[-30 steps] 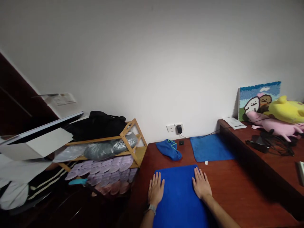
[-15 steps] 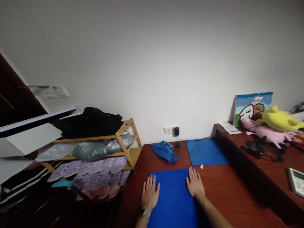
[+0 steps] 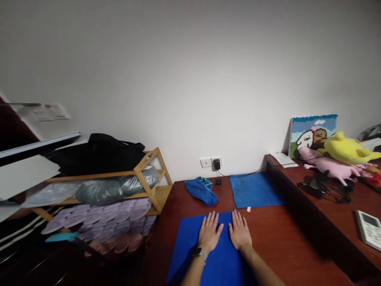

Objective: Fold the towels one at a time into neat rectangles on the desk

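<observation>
A bright blue cloth (image 3: 187,246) lies spread on the reddish-brown desk. My left hand (image 3: 209,234) rests palm down on its upper middle, fingers stretched, with a watch on the wrist. On the cloth's right edge lies my right hand (image 3: 239,232), also flat with the fingers apart and holding nothing. Behind them, a crumpled blue cloth (image 3: 201,191) with green trim sits near the wall. To its right a second flat blue cloth (image 3: 255,190) is laid out, a small white tag at its lower edge.
At left stands a wooden rack (image 3: 162,194) holding a black bag (image 3: 102,155), wrapped bundles and purple slippers (image 3: 110,212). A raised desk section at right carries plush toys (image 3: 347,149), a dog picture (image 3: 312,135), cables and a white calculator-like device (image 3: 370,228). A black plug (image 3: 217,164) is in the wall socket.
My left hand has moved right across the blue cloth, from its left edge towards my right hand. The view has turned slightly, shifting the surroundings left. My right hand stays at the right edge.
</observation>
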Demonstrator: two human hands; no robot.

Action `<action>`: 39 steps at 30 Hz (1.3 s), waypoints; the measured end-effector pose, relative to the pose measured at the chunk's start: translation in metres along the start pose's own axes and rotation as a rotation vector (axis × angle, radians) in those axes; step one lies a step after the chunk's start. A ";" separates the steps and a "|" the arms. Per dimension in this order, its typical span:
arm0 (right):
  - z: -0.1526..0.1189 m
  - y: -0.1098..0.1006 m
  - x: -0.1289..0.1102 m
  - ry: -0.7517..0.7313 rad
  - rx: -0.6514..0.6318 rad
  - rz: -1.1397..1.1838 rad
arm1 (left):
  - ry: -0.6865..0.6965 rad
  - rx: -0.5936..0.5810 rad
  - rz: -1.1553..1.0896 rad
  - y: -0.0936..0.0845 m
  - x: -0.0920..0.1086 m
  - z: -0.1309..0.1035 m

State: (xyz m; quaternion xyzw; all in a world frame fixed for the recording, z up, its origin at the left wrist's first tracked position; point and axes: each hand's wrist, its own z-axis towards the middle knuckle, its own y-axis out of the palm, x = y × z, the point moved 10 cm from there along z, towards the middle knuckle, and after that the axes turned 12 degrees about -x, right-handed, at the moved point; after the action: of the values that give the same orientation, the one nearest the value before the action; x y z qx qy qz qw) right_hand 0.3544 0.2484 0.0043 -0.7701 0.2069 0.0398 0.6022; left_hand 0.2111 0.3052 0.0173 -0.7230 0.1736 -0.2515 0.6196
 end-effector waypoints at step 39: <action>0.057 -0.042 0.122 0.297 0.081 -0.116 | -0.398 0.059 0.049 -0.014 -0.240 -0.084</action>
State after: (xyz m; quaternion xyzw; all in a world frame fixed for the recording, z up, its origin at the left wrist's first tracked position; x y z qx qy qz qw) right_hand 0.4917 0.2768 -0.0104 -0.7533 0.2500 -0.1177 0.5969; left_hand -0.0340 0.3748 0.0042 -0.7354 0.0579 -0.0933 0.6686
